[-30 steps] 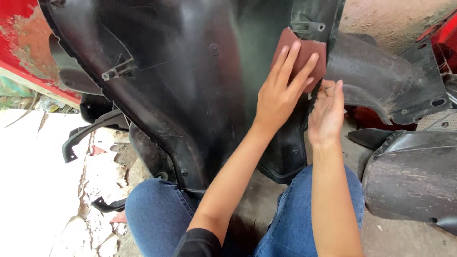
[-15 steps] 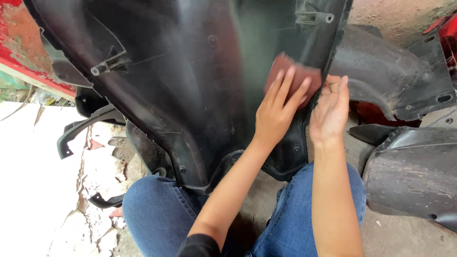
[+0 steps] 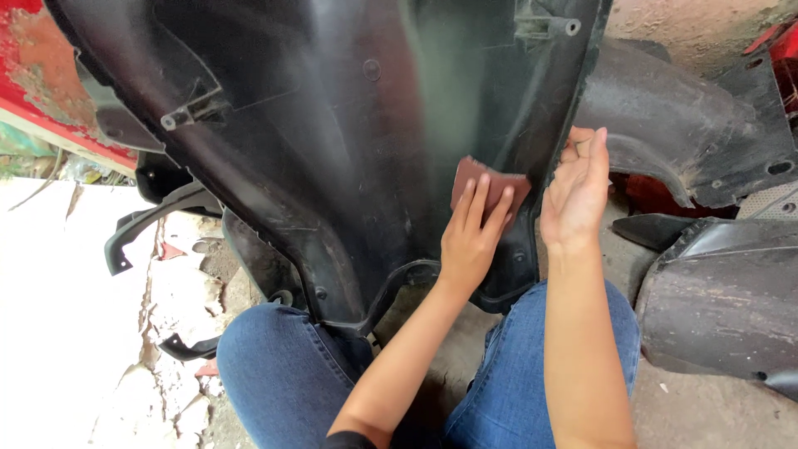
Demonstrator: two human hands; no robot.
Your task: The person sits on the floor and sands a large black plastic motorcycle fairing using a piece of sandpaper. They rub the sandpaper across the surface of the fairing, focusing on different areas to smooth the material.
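Left hand [image 3: 471,241] presses a reddish-brown abrasive sheet [image 3: 490,185] flat on the black plastic panel [image 3: 332,150] — thin, limp, best pinned by fingers. Right hand [image 3: 575,193] grips the panel's edge — stiff, light.

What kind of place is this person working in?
Probably an informal outdoor vehicle body repair yard: a large black plastic body panel is being rubbed with reddish-brown sandpaper, other loose panels lie on bare concrete ground.

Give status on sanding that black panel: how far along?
Done: a dull grey streak runs down the black plastic panel above the pad. In hand: left hand presses the reddish-brown sanding pad flat; right hand grips the panel's edge. Left: the surrounding surface looks glossy, apparently unsanded.
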